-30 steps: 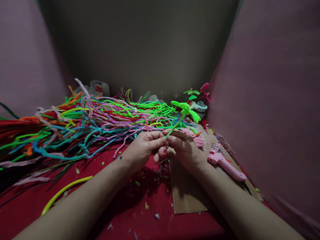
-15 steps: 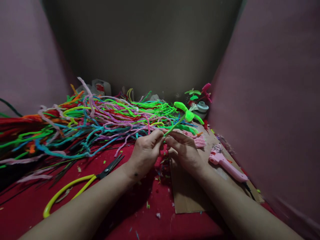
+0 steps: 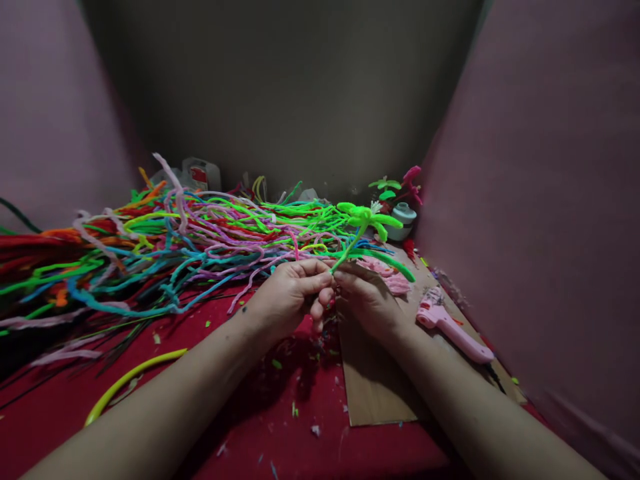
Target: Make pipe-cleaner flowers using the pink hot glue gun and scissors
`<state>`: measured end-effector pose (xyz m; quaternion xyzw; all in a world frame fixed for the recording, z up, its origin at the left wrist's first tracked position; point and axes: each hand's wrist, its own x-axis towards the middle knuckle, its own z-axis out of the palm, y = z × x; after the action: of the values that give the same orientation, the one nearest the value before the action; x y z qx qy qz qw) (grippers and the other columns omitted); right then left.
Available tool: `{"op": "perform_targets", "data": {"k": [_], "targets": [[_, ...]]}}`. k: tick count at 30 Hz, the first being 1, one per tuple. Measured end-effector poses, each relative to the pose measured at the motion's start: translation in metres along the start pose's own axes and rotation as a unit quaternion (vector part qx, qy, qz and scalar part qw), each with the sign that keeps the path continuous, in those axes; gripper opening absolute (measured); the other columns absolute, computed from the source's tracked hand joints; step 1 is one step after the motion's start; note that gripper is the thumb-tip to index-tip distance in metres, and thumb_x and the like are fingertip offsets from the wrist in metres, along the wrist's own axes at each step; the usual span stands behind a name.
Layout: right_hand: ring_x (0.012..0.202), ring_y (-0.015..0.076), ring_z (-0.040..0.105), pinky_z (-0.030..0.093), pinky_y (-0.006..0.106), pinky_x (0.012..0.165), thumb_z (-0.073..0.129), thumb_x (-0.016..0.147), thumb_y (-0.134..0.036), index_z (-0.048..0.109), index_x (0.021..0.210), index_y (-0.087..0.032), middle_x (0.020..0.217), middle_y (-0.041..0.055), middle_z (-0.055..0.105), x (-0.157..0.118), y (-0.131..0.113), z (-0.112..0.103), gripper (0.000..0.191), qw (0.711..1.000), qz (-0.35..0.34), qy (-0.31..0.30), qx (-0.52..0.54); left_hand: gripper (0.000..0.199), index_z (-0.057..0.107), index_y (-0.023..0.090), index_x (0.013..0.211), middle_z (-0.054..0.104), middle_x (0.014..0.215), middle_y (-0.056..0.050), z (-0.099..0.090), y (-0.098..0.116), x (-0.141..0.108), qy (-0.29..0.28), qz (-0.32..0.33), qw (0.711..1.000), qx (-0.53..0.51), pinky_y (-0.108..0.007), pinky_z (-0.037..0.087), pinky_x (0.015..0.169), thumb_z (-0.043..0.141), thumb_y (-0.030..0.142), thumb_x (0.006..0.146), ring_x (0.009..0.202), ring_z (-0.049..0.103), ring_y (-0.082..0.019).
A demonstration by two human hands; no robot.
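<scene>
Between my two hands stands a bright green pipe-cleaner flower [image 3: 361, 217] with spread petals and a small white tuft at its centre. Its green stem slants up and to the right from my fingertips. My left hand [image 3: 293, 293] is closed, thumb and forefinger pinching the lower stem, while its other fingers curl below. Close against it, my right hand [image 3: 367, 297] is also closed on the stem, its fingertips partly hidden behind the thumb. A darker green fuzzy strip [image 3: 397, 267] extends behind my right hand.
A large heap of coloured pipe cleaners [image 3: 215, 227] covers the left and back. Yellow-handled scissors [image 3: 130, 373] lie partly under my left forearm. At right, a pink glue gun [image 3: 455, 327] rests on cardboard [image 3: 373, 393]. Scraps dot the red cloth [image 3: 280, 427]; pink walls flank it.
The flower has turned in my fingers, so its petals now show spread from the side. My left hand has rolled, showing its curled fingers, and the left forearm now covers the scissor blades.
</scene>
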<state>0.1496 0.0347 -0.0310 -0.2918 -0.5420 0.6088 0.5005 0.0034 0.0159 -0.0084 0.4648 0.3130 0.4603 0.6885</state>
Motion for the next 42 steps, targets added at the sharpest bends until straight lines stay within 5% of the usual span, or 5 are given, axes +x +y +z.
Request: {"op": "perform_targets", "data": {"k": [14, 22, 24, 36, 42], "targets": [[0.063, 0.0143, 0.056, 0.044, 0.028, 0.06, 0.066, 0.073, -0.026, 0.066, 0.072, -0.019, 0.067, 0.0005, 0.062, 0.007, 0.011, -0.007, 0.007, 0.999, -0.01, -0.016, 0.031, 0.022, 0.051, 0.015, 0.066, 0.054, 0.05, 0.004, 0.0, 0.001, 0.003, 0.025, 0.002, 0.986, 0.166, -0.019, 0.039, 0.039, 0.05, 0.026, 0.085, 0.035, 0.047, -0.007], [0.064, 0.0137, 0.053, 0.042, 0.027, 0.061, 0.064, 0.075, -0.027, 0.068, 0.076, -0.02, 0.07, -0.0003, 0.06, 0.004, 0.012, -0.002, 0.009, 0.999, -0.016, 0.039, -0.027, 0.022, 0.059, 0.013, 0.091, 0.063, 0.067, -0.007, -0.003, -0.019, -0.004, 0.153, 0.209, 0.68, 0.686, -0.027, 0.033, 0.052, 0.04, 0.025, 0.089, 0.058, 0.059, -0.019], [0.072, 0.0153, 0.055, 0.043, 0.028, 0.067, 0.065, 0.074, -0.027, 0.07, 0.078, -0.019, 0.074, 0.0009, 0.063, 0.003, 0.01, -0.002, 0.011, 0.996, -0.039, 0.051, -0.066, 0.025, 0.059, 0.014, 0.091, 0.064, 0.07, -0.007, -0.006, -0.022, -0.004, 0.132, 0.225, 0.652, 0.712, -0.027, 0.03, 0.05, 0.035, 0.022, 0.091, 0.056, 0.057, -0.018], [0.07, 0.0125, 0.055, 0.044, 0.026, 0.06, 0.071, 0.068, -0.028, 0.073, 0.084, -0.025, 0.088, 0.0006, 0.064, 0.002, 0.005, -0.001, 0.016, 0.997, -0.003, 0.07, -0.017, 0.024, 0.05, 0.017, 0.06, 0.049, 0.046, 0.005, 0.004, -0.002, -0.003, 0.106, 0.14, 0.919, 0.354, -0.02, 0.037, 0.046, 0.049, 0.023, 0.083, 0.041, 0.046, -0.008], [0.068, 0.014, 0.057, 0.046, 0.026, 0.058, 0.067, 0.072, -0.026, 0.071, 0.083, -0.021, 0.078, 0.001, 0.065, 0.002, 0.004, -0.003, 0.013, 0.999, -0.025, 0.032, -0.015, 0.008, 0.06, 0.016, 0.077, 0.054, 0.047, 0.006, 0.002, 0.0, 0.001, 0.053, 0.076, 0.979, 0.182, -0.018, 0.036, 0.037, 0.058, 0.023, 0.077, 0.034, 0.046, -0.007]]}}
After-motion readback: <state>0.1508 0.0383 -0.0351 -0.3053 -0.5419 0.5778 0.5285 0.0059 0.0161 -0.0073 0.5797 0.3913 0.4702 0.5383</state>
